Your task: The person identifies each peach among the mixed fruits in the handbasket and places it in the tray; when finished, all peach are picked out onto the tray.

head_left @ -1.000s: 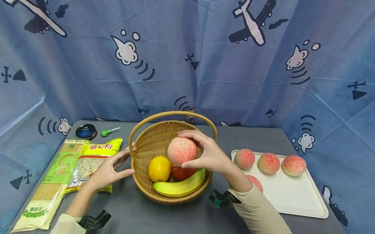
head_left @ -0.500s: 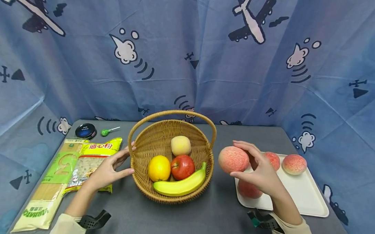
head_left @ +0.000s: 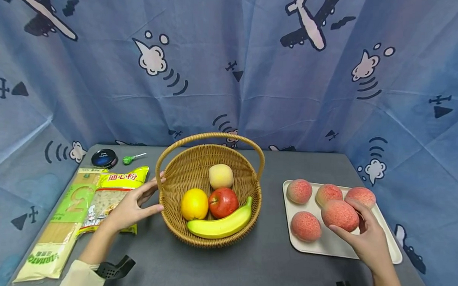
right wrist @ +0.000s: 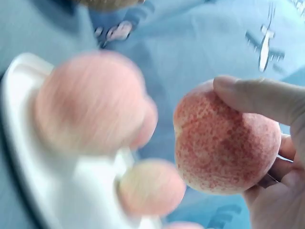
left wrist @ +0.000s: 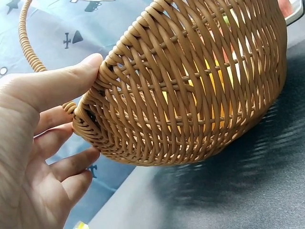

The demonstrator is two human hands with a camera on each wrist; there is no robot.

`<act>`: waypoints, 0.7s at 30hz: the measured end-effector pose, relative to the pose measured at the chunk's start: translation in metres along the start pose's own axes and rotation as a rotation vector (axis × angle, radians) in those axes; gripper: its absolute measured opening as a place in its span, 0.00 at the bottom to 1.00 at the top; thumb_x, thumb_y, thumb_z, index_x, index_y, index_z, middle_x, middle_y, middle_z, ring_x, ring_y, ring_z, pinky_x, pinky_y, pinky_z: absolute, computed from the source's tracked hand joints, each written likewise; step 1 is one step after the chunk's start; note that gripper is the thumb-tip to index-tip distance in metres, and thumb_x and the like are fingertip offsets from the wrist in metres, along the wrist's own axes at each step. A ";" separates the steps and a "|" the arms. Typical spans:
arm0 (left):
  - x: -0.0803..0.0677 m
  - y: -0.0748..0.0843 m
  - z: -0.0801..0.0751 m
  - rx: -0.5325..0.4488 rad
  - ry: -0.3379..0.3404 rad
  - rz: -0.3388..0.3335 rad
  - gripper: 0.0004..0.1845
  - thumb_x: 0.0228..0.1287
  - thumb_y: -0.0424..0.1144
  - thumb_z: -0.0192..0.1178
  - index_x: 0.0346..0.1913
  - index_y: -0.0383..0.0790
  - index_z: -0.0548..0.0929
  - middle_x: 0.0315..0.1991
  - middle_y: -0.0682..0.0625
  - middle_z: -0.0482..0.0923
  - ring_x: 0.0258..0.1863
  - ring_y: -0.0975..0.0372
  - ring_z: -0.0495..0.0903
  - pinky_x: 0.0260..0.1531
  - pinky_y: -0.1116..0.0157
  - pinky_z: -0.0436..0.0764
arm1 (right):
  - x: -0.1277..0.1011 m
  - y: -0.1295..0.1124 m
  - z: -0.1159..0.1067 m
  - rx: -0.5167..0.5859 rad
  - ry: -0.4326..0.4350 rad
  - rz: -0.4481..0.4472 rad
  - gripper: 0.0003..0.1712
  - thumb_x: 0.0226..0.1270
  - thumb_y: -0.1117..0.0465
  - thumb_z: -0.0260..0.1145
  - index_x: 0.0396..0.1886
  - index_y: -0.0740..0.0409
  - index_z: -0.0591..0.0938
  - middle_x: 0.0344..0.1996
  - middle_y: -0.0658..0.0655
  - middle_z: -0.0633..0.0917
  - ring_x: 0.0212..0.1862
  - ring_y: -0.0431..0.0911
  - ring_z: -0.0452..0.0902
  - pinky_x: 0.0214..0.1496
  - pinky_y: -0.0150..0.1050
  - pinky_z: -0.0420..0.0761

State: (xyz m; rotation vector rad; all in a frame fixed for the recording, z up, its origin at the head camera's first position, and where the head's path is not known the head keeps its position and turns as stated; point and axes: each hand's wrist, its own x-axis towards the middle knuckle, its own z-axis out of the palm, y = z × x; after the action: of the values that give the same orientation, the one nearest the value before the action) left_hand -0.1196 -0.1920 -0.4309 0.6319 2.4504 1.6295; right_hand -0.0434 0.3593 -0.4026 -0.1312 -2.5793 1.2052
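Observation:
My right hand [head_left: 371, 236] grips a pinkish-red peach [head_left: 339, 215] between thumb and fingers, close over the white tray [head_left: 340, 246]. Several more peaches lie on that tray, one of them at its front left [head_left: 306, 226]. In the right wrist view the held peach [right wrist: 224, 140] shows sharply, the others blurred. My left hand [head_left: 136, 205] holds the left side of the wicker basket [head_left: 186, 166], its thumb [left wrist: 71, 81] on the rim near the handle. Inside the basket are a yellow orange-like fruit [head_left: 194, 205], a red apple [head_left: 223, 203], a banana [head_left: 220, 226] and a pale yellow peach [head_left: 221, 176].
Left of the basket lie a bag of macaroni [head_left: 117, 194] and a long pack of noodles [head_left: 59, 225]. A round dark tin [head_left: 104, 158] and a green lollipop [head_left: 129, 159] are behind them. A blue patterned curtain [head_left: 201, 74] hangs around the grey table [head_left: 255, 261].
My right hand has carried the peach away from above the basket, rightward to over the tray, uncovering the pale peach and apple. The left hand has stayed at the basket.

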 end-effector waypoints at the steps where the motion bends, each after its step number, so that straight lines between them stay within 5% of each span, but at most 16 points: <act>1: 0.000 0.000 0.000 0.001 0.002 0.003 0.36 0.62 0.36 0.64 0.71 0.41 0.61 0.74 0.42 0.51 0.66 0.78 0.58 0.60 0.83 0.63 | -0.002 0.006 -0.001 -0.015 0.001 0.039 0.47 0.50 0.64 0.76 0.70 0.57 0.64 0.60 0.45 0.68 0.53 0.21 0.61 0.51 0.07 0.62; 6: 0.001 -0.001 -0.001 -0.011 -0.006 0.028 0.36 0.61 0.35 0.64 0.71 0.40 0.62 0.74 0.43 0.52 0.66 0.80 0.57 0.61 0.82 0.63 | -0.006 0.037 -0.005 -0.090 -0.052 0.223 0.50 0.53 0.54 0.75 0.72 0.58 0.59 0.62 0.55 0.68 0.49 0.23 0.61 0.43 0.09 0.64; 10: 0.001 0.002 -0.001 -0.009 -0.008 -0.002 0.37 0.61 0.37 0.64 0.72 0.40 0.61 0.75 0.46 0.51 0.67 0.77 0.57 0.61 0.82 0.63 | -0.004 0.054 -0.005 -0.159 -0.138 0.301 0.53 0.54 0.48 0.73 0.73 0.62 0.56 0.64 0.69 0.65 0.57 0.47 0.67 0.38 0.16 0.66; 13: 0.002 0.004 0.000 -0.008 -0.010 -0.023 0.38 0.61 0.38 0.64 0.72 0.41 0.59 0.75 0.48 0.50 0.68 0.75 0.57 0.61 0.82 0.63 | -0.004 0.062 -0.004 -0.204 -0.175 0.281 0.54 0.53 0.48 0.73 0.72 0.65 0.56 0.64 0.72 0.64 0.59 0.63 0.64 0.42 0.26 0.70; 21: 0.001 0.004 0.000 -0.018 -0.003 -0.011 0.39 0.60 0.36 0.65 0.72 0.39 0.59 0.74 0.48 0.53 0.71 0.72 0.54 0.62 0.83 0.61 | -0.001 0.069 -0.009 -0.214 -0.294 0.207 0.52 0.54 0.50 0.73 0.70 0.67 0.56 0.62 0.75 0.64 0.57 0.66 0.64 0.51 0.56 0.72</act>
State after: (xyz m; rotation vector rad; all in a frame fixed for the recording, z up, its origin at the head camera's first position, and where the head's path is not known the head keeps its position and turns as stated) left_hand -0.1194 -0.1903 -0.4272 0.6172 2.4300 1.6428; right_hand -0.0429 0.4098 -0.4497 -0.2922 -3.0136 1.0805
